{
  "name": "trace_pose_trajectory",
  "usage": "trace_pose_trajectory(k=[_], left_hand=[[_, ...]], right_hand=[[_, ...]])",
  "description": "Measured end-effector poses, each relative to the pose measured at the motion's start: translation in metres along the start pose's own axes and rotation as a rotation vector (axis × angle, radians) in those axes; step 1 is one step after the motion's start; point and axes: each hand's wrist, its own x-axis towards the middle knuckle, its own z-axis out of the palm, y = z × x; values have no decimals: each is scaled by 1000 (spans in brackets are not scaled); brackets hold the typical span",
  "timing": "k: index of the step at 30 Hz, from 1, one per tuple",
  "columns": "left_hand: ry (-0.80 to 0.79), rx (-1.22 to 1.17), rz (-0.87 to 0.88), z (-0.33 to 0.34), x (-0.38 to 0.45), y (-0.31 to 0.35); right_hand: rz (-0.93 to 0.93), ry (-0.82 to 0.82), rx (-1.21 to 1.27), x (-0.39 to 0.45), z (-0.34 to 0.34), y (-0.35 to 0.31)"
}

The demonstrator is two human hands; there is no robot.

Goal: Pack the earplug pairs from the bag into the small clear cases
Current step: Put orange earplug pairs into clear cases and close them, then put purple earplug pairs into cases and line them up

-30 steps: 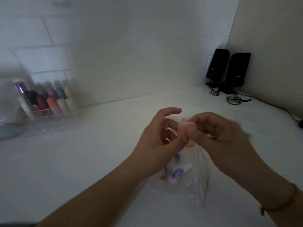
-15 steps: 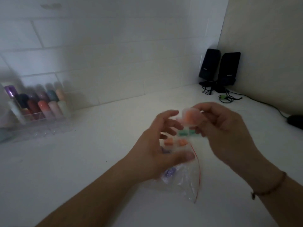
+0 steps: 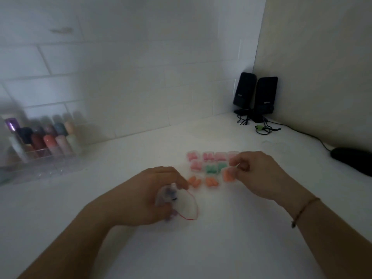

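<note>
On the counter, the right hand (image 3: 253, 174) is pinching an orange-filled case (image 3: 228, 175) beside the filled cases (image 3: 211, 164); the left hand (image 3: 149, 196) is gripping the bag (image 3: 181, 202), purple earplugs (image 3: 168, 195) remaining.

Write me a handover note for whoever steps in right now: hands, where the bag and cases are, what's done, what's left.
Left hand grips the bag; purple earplugs still inside.
Right hand holds an orange-filled case at the right end of the front row.
Done: filled cases on the counter: pink at the back, green in the middle, orange in front.
Left: release this case, then pack the purple pairs. No empty cases clearly visible; image is blurry.
</note>
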Motion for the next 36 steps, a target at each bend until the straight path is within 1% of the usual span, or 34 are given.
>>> trace_pose_trajectory(k=[4,6,9,12,14,15,17,19,21,24,26,27,30,34,36], left_hand=[[-37,83,-141,-16,-10,-10],[-51,126,-175,-22,-9,-11],[-58,146,-222,-26,-3,-5],[-16,175,-168,-22,14,8],[88,203,-112,-12,36,23],[141,214,-97,-4,50,34],[184,240,-88,15,85,53],[144,250,-89,36,122,68],[85,248,-93,58,157,79],[33,351,-101,91,197,89],[42,467,-87,107,214,94],[60,487,-82,113,221,95],[145,401,-122,121,231,97],[219,113,-192,124,228,100],[279,-15,-224,119,221,104]], right_hand=[[72,28,11,1,2,3],[72,33,18,1,6,3],[34,6,-36,1,11,3],[13,3,-77,1,12,2],[24,34,-110,1,5,1],[48,74,-144,3,-2,4],[133,223,-225,7,-22,14],[253,391,-272,12,-46,33],[373,473,-314,14,-62,55],[474,411,-324,17,-62,78],[490,348,-288,19,-54,83],[492,326,-274,20,-51,84],[478,302,-275,25,-48,89],[475,295,-280,23,-50,91],[474,324,-248,21,-57,83]])
